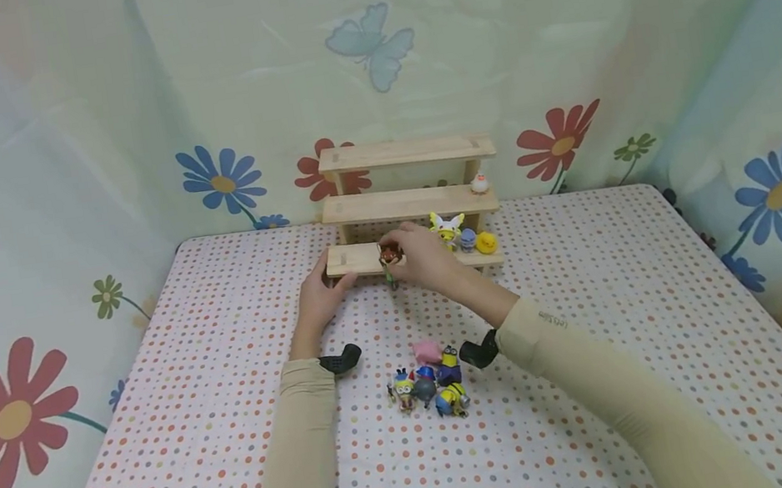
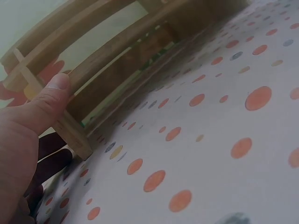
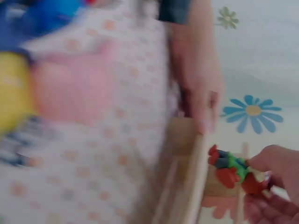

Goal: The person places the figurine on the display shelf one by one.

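Note:
A three-tier wooden shelf (image 1: 411,203) stands at the back of the table. Its lower left end is gripped by my left hand (image 1: 319,295), the thumb on the board's edge (image 2: 58,88) and the other fingers around the leg's outer side. Over the lowest step, my right hand (image 1: 426,255) pinches a small figurine (image 3: 236,169) with a red-brown head, green top and red tail. It hangs close to the board's front edge. To the right of that hand, a yellow figurine with white ears (image 1: 447,229), a blue-purple figurine (image 1: 467,240) and a yellow duck (image 1: 486,242) sit on the same step.
A white chick figurine (image 1: 479,183) sits at the right end of the middle step. Several figurines lie grouped on the dotted tablecloth (image 1: 238,435) between my forearms, among them a minion (image 1: 403,390) and a pink figurine (image 1: 427,351). A flowered curtain (image 1: 243,64) hangs behind.

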Demonstrator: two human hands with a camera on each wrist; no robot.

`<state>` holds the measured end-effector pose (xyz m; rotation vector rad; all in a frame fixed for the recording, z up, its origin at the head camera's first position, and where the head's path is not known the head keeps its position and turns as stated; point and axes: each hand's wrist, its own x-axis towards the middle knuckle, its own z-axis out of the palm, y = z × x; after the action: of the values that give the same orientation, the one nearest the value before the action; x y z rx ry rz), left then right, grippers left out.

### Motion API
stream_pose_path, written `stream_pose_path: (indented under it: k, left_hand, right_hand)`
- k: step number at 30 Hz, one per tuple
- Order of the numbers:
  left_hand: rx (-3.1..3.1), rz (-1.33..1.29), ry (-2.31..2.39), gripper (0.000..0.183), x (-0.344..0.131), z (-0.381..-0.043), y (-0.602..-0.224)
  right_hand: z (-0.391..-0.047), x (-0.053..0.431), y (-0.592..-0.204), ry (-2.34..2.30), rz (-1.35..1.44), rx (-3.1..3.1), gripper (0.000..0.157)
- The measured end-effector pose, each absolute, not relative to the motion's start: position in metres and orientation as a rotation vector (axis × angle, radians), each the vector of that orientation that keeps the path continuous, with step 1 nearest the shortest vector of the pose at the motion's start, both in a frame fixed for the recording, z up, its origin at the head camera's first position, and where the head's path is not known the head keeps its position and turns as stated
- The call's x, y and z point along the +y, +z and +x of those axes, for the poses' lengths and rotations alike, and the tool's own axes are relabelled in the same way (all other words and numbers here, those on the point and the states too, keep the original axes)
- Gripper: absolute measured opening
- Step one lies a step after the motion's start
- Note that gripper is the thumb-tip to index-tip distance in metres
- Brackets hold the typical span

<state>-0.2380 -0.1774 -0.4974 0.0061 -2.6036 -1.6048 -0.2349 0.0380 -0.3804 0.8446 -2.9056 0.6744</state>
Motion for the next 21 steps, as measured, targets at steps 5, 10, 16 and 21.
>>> stream_pose_path:
  k: [5, 10, 16, 21]
  left_hand:
    - [-2.601, 0.009, -1.599, 0.095, -0.182, -0.239, -0.499]
    - [-2.595, 0.005, -1.590, 0.096, -0.183, -0.238, -0.504]
    - [-2.582, -0.036, -1.587, 0.093, -0.180, -0.238, -0.507]
    - [-2.592, -0.046, -1.565, 0.091, -0.178, -0.239, -0.502]
  right_hand:
    - [-0.267, 0.021, -0.360, 0.804, 0.850, -2.734, 0.040]
    - [-0.298, 0.000, -0.352, 0.910, 0.823, -2.659, 0.038]
    - [-0.321, -0.023, -0.352, 1.043, 0.784, -2.660, 0.035]
    - [-0.332, -0.035, -0.358, 1.575, 0.669, -2.623, 0.035]
